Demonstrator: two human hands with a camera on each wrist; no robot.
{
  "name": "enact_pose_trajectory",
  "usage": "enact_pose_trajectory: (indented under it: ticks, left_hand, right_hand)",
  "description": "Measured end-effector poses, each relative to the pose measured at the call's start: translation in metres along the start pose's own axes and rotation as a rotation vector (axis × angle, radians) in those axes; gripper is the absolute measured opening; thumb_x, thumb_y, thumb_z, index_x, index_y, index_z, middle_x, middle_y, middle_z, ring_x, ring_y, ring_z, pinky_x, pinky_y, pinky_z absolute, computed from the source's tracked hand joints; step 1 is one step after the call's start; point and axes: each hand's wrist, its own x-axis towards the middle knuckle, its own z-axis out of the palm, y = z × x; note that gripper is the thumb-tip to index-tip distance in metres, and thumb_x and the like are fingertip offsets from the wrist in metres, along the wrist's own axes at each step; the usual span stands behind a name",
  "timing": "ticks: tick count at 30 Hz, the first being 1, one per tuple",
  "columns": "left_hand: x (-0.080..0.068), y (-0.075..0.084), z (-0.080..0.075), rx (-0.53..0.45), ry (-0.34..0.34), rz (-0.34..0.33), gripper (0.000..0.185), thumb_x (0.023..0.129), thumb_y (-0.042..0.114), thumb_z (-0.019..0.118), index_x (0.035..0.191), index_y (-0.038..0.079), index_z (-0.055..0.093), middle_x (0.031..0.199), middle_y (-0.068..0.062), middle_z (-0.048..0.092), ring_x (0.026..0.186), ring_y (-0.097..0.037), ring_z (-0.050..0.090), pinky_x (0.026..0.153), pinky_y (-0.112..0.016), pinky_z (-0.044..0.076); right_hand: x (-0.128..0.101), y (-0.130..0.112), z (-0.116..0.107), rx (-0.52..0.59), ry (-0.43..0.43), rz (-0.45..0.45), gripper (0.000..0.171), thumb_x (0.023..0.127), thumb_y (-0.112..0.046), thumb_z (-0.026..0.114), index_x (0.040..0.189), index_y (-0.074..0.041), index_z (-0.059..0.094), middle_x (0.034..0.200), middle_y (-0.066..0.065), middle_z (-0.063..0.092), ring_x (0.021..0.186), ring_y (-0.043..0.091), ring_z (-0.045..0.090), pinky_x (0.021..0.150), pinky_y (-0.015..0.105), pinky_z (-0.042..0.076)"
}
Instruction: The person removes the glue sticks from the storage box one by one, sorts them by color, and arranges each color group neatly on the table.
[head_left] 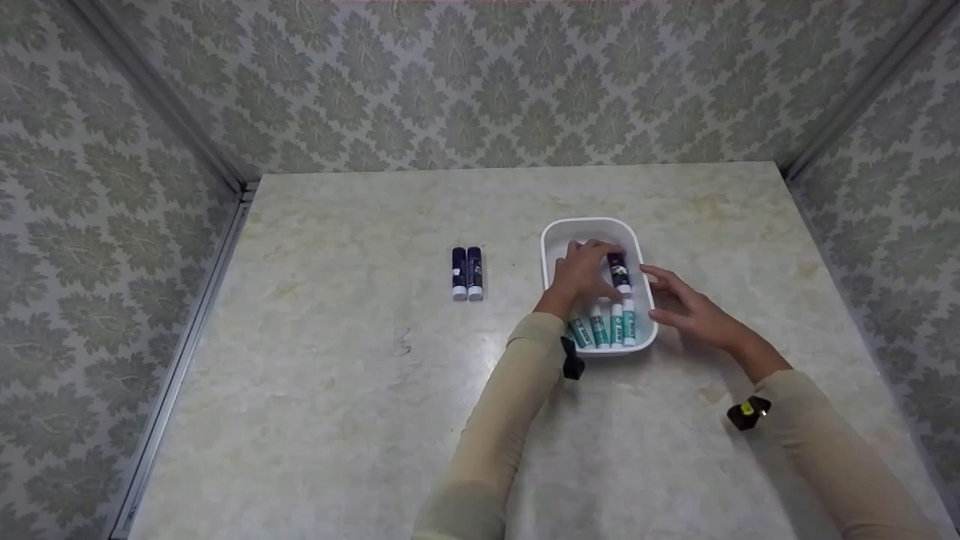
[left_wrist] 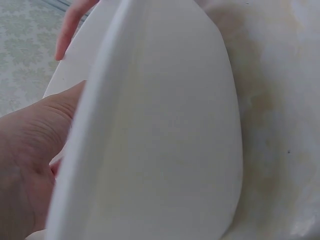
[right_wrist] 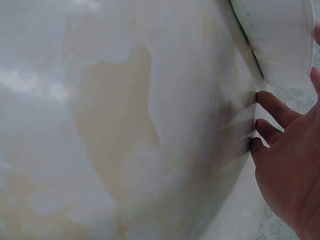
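And now my left grip (head_left: 581, 276) pinches a dark-blue, white-capped tube (head_left: 619, 272) inside the white rectangular plastic tray (head_left: 592, 221), right grip (head_left: 696, 315) spread alongside!

Leaf-patterned walls (head_left: 495, 82) along the head view's top and both sides; pale, mottled tabletop (head_left: 330, 420) across centre and bottom; metal rail (head_left: 180, 367) slanting down left.

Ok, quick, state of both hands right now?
Left hand: closed, pinching a dark tube inside the white bin.
Right hand: open, fingers at the bin's side.
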Motion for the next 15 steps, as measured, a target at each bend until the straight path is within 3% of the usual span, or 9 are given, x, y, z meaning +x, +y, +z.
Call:
enact_pose_trajectory:
  ticks: [15]
  left_hand:
    - [0.0023,0.0036,-0.0075,0.041,-0.007,0.014,0.079,0.089,0.032,0.098,0.160,0.035,0.063,0.173,0.008,0.051,0.154,-0.018,0.048,0.137,-0.046,0.041]
  right_hand:
    - [-0.0005,-0.0030,-0.0004,-0.007,-0.014,0.047,0.084,0.113,-0.031,0.070,0.181,-0.031,0.021,0.175,0.028,0.044,0.164,0.053,0.041,0.133,0.083,0.020]
